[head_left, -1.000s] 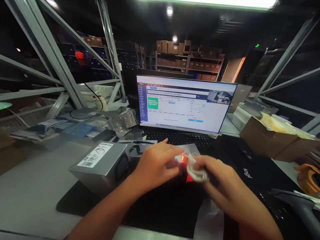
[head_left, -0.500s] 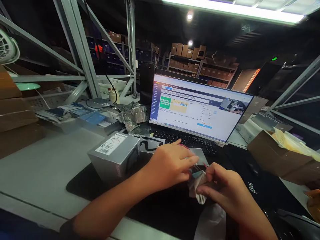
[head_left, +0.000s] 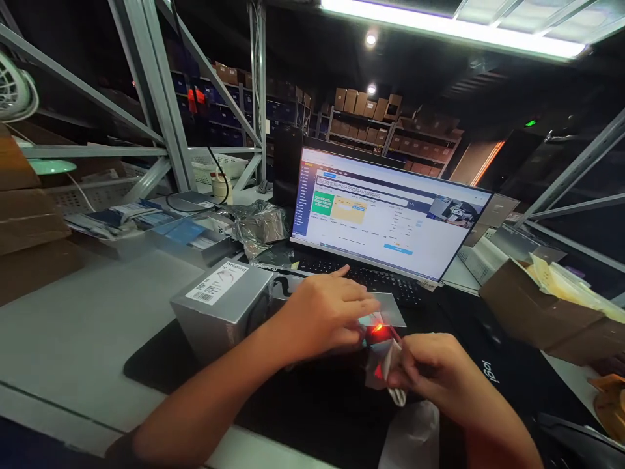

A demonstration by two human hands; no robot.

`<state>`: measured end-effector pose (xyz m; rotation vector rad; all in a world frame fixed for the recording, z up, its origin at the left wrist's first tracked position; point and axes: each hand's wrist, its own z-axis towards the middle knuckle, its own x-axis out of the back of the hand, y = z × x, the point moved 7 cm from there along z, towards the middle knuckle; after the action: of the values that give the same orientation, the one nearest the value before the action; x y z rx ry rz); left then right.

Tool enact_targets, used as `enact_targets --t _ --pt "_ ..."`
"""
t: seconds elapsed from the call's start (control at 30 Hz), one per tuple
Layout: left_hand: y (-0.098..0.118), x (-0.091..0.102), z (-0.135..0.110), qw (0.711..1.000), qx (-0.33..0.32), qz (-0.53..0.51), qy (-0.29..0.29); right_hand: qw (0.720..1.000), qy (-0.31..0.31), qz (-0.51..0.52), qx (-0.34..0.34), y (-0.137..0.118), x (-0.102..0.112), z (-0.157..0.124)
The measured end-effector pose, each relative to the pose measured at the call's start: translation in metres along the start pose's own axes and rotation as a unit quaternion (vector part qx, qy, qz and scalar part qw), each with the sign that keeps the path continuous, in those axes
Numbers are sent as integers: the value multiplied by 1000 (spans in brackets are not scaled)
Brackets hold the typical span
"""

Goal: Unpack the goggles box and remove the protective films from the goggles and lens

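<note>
My right hand (head_left: 434,365) pinches a folded whitish piece (head_left: 392,371), soft-looking like cloth or a pouch. Facing it, my left hand (head_left: 327,319) has its fingers bent over something I cannot make out, as the hand itself covers it. A bright red glow (head_left: 378,327) shows between the two hands, beside a thin dark red strip. Left of my left forearm, a grey box (head_left: 222,306) with a white barcode label stands on the black mat. A flat grey box or lid (head_left: 385,309) lies behind my fingers.
Behind the hands are a keyboard (head_left: 400,286) and a lit monitor (head_left: 381,208). A mouse (head_left: 488,332) rests on the mat at right, near an open carton (head_left: 547,319). Crumpled clear plastic (head_left: 258,228) lies left of the monitor. White material (head_left: 413,436) lies at the front edge.
A red glow has appeared between my hands. My right hand has shifted slightly down with the whitish piece, and my left hand has moved a little left.
</note>
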<state>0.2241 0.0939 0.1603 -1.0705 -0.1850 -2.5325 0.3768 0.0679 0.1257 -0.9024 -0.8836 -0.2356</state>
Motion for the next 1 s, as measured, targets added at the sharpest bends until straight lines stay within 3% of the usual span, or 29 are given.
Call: enact_targets --t 0.07,0.17,0.3,0.37,0.47,0.53,0.63,0.73,0.9,1.0 --pt "2 -1 0 1000 -1 8 3 1000 18 10 -13 2 1 0" --pt "14 -5 1 997 -44 54 16 993 109 -27 -25 -1 -4 5" --pt "31 -7 1 988 -98 109 43 974 216 -73 12 -13 -7 9" --pt "27 -1 1 990 -37 113 78 960 275 -52 0 -10 4 6" --pt "13 7 -5 973 136 127 137 914 403 10 -57 4 31 -9" --pt "13 0 -9 965 200 113 130 884 457 59 -77 11 38 -16" --pt "24 -25 -9 974 201 61 83 883 446 120 -81 14 27 -10" --pt "31 -39 -9 975 187 59 100 903 399 137 -86 12 10 1" --pt "29 -39 -11 973 146 80 159 941 313 90 -92 5 3 7" --pt "24 -36 -9 980 130 17 152 942 320 71 -69 0 10 2"
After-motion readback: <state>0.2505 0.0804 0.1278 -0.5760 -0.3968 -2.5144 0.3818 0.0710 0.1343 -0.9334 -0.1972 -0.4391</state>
